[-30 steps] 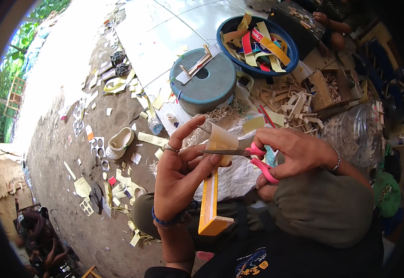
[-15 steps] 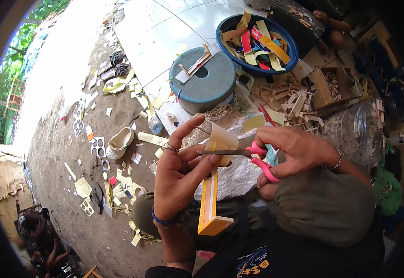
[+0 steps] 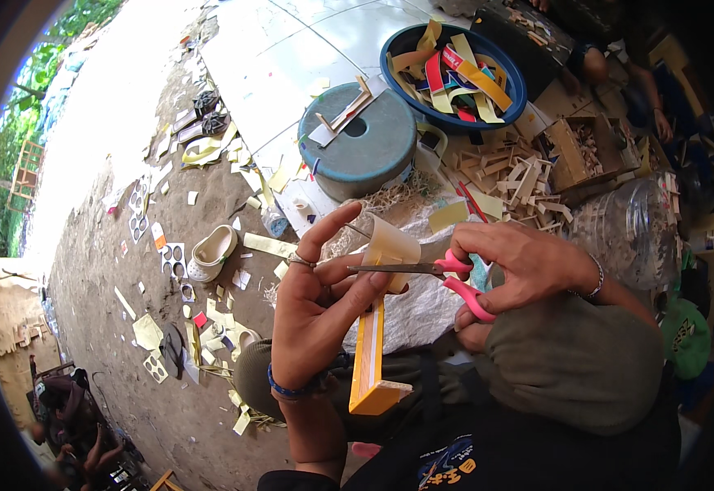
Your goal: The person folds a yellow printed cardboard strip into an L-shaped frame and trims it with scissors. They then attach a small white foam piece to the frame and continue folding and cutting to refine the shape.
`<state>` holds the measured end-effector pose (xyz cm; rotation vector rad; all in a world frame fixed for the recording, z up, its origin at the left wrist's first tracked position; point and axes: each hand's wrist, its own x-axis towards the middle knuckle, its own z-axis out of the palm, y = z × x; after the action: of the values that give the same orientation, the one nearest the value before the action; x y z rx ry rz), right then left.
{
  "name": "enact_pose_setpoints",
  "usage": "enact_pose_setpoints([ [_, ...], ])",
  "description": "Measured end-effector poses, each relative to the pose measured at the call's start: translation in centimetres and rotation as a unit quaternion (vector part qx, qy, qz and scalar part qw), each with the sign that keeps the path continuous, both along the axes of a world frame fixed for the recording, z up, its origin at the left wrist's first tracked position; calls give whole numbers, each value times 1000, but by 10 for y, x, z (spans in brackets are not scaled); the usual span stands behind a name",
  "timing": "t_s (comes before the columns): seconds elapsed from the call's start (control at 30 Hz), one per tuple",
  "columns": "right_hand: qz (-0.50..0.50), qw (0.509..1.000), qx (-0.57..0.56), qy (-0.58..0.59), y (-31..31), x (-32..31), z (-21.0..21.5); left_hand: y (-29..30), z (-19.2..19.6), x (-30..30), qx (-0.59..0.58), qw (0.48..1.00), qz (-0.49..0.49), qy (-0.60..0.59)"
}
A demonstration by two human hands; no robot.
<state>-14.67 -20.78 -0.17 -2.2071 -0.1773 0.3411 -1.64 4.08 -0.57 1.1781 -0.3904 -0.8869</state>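
Observation:
My left hand (image 3: 312, 327) grips a small wooden frame piece (image 3: 367, 360) covered with yellow strip, its index finger raised. A cream paper strip (image 3: 396, 239) curls up from the piece's far end. My right hand (image 3: 514, 260) has its fingers in the handles of pink-handled scissors (image 3: 470, 299). The scissor blades point left and lie across the paper's base, near my left thumb. Whether the blades are fully closed on the paper is hard to make out.
Ahead stands an upturned blue-green tub (image 3: 357, 168) with an angled wooden piece on it. Beyond is a blue basin (image 3: 516, 90) of paper strips. Wood pieces (image 3: 529, 184) lie heaped beside a wooden box (image 3: 574, 168). Scraps and a clog (image 3: 211, 252) lie leftward. Another person's arm (image 3: 647, 90) shows upper right.
My hands, the scissors and the yellow piece hold almost the same position. At the upper right, the other person's hands and arm have shifted.

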Motion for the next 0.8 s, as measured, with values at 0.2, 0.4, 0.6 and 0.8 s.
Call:
enact_pose_setpoints([
  [0.2,-10,1000,11,12,2,0,2,0,1,0,7,1000,-2,-4],
  [0.4,-7,1000,10,15,2,1,3,1,2,1,10,1000,-11,-10],
  [0.6,-4,1000,7,27,1,0,3,0,1,1,14,1000,-10,-6],
  [0.8,-1,1000,-1,18,1,0,3,0,1,0,7,1000,-5,-2],
])
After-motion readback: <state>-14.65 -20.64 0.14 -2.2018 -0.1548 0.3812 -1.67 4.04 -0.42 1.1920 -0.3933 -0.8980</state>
